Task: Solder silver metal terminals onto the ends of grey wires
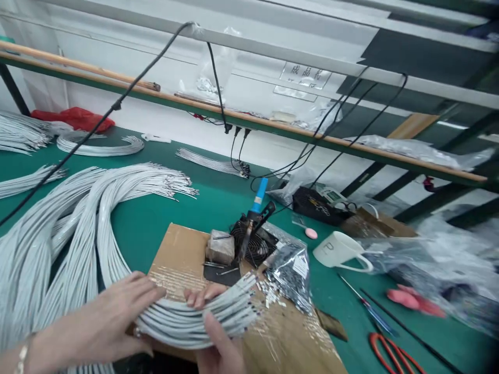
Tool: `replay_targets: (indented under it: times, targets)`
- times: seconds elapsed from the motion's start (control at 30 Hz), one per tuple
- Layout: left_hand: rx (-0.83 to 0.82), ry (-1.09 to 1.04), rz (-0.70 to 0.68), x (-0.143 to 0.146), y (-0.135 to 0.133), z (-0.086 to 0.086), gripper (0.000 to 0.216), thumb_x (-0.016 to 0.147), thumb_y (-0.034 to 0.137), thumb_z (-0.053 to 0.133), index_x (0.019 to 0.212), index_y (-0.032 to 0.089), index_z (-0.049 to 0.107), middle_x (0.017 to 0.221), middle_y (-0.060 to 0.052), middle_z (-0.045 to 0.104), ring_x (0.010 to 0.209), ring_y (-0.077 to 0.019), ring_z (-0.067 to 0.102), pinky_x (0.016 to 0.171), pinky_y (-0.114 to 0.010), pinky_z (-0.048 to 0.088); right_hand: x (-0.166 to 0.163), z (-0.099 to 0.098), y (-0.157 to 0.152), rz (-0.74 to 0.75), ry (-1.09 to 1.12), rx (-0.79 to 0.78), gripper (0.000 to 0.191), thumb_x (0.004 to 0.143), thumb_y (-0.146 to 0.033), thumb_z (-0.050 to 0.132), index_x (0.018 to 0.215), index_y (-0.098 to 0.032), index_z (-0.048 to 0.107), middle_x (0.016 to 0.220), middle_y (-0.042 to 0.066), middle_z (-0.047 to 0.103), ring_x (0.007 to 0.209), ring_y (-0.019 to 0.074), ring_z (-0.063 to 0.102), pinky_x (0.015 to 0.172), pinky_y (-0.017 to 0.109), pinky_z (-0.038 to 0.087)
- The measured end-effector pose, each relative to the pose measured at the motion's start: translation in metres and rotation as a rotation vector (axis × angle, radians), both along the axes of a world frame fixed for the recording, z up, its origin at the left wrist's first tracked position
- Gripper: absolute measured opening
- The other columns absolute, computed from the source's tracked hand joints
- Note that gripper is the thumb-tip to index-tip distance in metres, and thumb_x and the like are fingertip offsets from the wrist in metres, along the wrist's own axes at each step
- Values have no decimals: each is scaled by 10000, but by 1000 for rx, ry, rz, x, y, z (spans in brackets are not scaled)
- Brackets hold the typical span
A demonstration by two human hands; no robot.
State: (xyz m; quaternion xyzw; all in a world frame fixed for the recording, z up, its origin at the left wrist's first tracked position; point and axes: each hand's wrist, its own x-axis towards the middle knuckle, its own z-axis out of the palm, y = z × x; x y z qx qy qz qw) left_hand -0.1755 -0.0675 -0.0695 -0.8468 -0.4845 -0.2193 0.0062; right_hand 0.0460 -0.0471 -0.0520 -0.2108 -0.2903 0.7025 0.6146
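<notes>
Head view: at six o'clock, the left grip [109, 314] wraps a curved bundle of thin pale-grey cables [175, 322]; the right grip [223, 350] cradles its three-o'clock end, probably keeping it together. A brown cardboard sheet [179, 244] beneath likely shields the green desk [152, 218].

Green tabletop [134, 223], white wall [148, 115] behind, wood-edged shelf [268, 122] above, pale rail [273, 48] higher up
</notes>
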Motion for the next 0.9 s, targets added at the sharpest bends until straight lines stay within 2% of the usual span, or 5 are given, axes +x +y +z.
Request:
replay_targets:
  times: [0.2, 0.47, 0.63, 0.77, 0.9]
  targets:
    - [-11, 245, -5, 63, 16, -22, 202, 903, 317, 778, 994, 157, 698, 887, -119, 785, 811, -318, 764, 753, -438, 638, 42, -30, 3, -26, 88, -206, 222, 792, -423, 903, 907, -292, 766, 850, -33, 716, 918, 206, 746, 1002, 424, 600]
    - [-187, 339, 12, 80, 81, 3, 350, 1022, 492, 653, 1088, 152, 704, 887, -26, 736, 704, -174, 708, 669, -346, 611, 37, -51, -27, -255, 77, -125, 224, 761, -376, 918, 915, -262, 801, 1015, -3, 740, 1242, 245, 641, 1171, 355, 467]
    - [-140, 295, -35, 85, 67, -2, 567, 936, 704, 636, 1035, 147, 683, 958, -84, 743, 851, -256, 733, 767, -400, 608, 61, -63, -12, -245, 117, -204, 189, 873, -423, 821, 970, -261, 824, 989, -4, 815, 1078, 220, 753, 1094, 392, 563]
    - [-97, 281, -74, 102, 48, -15, 909, 803, 840, 594, 1328, 99, 601, 1183, -205, 732, 1092, -369, 699, 976, -519, 547, 85, -67, 9, -165, 145, -269, 227, 886, -414, 799, 976, -209, 844, 962, 60, 850, 1049, 286, 796, 1033, 515, 614]
    - [-147, 307, -45, 120, 55, -19, 728, 896, 783, 514, 1095, 102, 678, 1019, -183, 754, 939, -365, 728, 827, -485, 575, 88, -67, 4, -174, 166, -263, 352, 919, -517, 716, 1121, -249, 822, 1181, 68, 832, 1225, 307, 740, 1106, 572, 567]
